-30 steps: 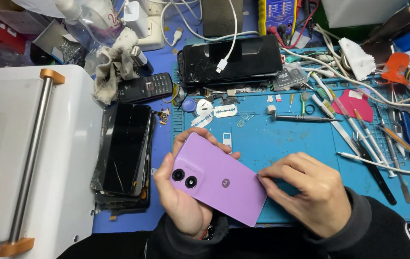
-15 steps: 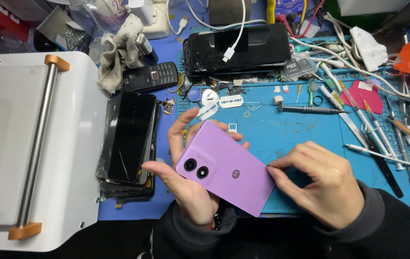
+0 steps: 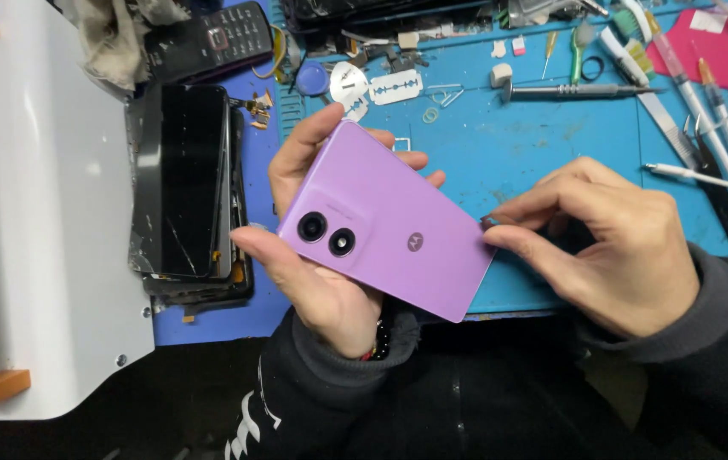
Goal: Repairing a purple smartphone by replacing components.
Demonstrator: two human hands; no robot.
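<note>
Purple phone (image 3: pixel 385 226), back up, in left hand (image 3: pixel 317 255); right hand (image 3: pixel 611 243) pinching its lower edge above blue mat (image 3: pixel 534 145).

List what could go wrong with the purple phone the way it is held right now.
1. The left hand cradles the purple phone in the air by its edges, while the right hand only pinches one corner; it could slip onto the blue mat.
2. Loose razor blades lie just beyond the left fingers; a careless reach might cut.
3. The stack of cracked screens beside the left hand could be knocked.

Tool-strewn blue work mat (image 3: pixel 534 145)
</note>
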